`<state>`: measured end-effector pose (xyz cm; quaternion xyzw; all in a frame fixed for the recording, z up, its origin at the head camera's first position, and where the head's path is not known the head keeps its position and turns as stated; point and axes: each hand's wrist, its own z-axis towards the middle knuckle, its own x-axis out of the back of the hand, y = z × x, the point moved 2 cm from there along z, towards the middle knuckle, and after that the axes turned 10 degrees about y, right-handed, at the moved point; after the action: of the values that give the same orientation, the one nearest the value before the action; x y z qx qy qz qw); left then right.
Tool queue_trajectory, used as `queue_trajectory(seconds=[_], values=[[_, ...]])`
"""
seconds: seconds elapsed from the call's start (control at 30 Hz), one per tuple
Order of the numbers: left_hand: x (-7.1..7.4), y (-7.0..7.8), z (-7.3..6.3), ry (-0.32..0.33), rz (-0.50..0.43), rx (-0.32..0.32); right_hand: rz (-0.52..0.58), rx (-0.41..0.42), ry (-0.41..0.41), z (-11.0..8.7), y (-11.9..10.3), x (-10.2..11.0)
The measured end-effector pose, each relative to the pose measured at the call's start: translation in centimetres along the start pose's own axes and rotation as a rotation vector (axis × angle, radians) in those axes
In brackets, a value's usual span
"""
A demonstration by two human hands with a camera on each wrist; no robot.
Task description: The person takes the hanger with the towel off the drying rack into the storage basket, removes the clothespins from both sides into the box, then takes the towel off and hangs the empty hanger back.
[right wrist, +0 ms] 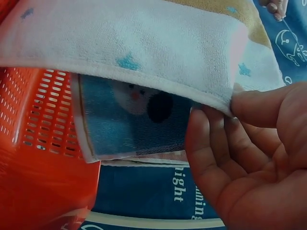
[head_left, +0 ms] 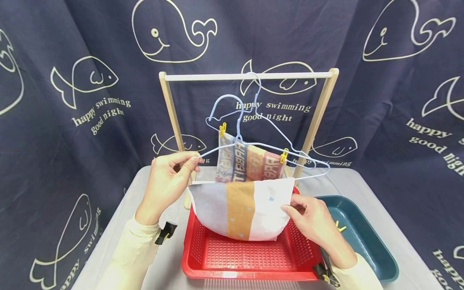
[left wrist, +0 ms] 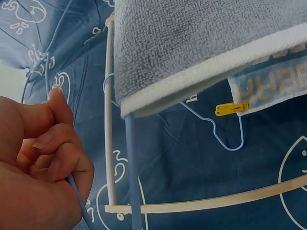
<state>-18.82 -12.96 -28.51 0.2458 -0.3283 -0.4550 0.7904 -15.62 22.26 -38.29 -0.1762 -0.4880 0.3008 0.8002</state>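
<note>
My left hand (head_left: pixel 171 181) grips the left arm of a light blue clothes hanger (head_left: pixel 250 143), thumb against curled fingers. Over the hanger's lower bar hangs a towel (head_left: pixel 241 211) with grey, tan and white bands and small blue stars. In the right wrist view my right hand (right wrist: pixel 249 143) pinches the white edge of this towel between thumb and fingers. Behind it, a second blue hanger (head_left: pixel 275 125) hooks over the rack's white rail (head_left: pixel 232 77). It carries a patterned towel (head_left: pixel 250 159) with lettering, held by yellow clips (head_left: pixel 284 155) at its top corners.
Below the towel stands a red perforated basket (head_left: pixel 246 274). At its right, a dark teal tray (head_left: pixel 377 241) holds a few yellow clips (head_left: pixel 340 226). The rack's wooden posts (head_left: pixel 319 112) rise behind, before a navy curtain with whale prints.
</note>
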Motion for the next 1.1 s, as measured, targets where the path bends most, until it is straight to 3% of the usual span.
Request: queue_trajectory(seconds=[0.47,0.8,1.1], values=[[0.1,0.0,-0.1,0.006,-0.009,0.012,-0.037,0.013,-0.072,-0.2,0.5,0.0],[0.2,-0.5,-0.7,0.005,0.013,0.014,-0.039,-0.052,-0.165,-0.1,0.4,0.0],[0.1,-1.0,-1.5,0.003,-0.002,0.042,0.008,-0.056,-0.085,0.1,0.4,0.5]])
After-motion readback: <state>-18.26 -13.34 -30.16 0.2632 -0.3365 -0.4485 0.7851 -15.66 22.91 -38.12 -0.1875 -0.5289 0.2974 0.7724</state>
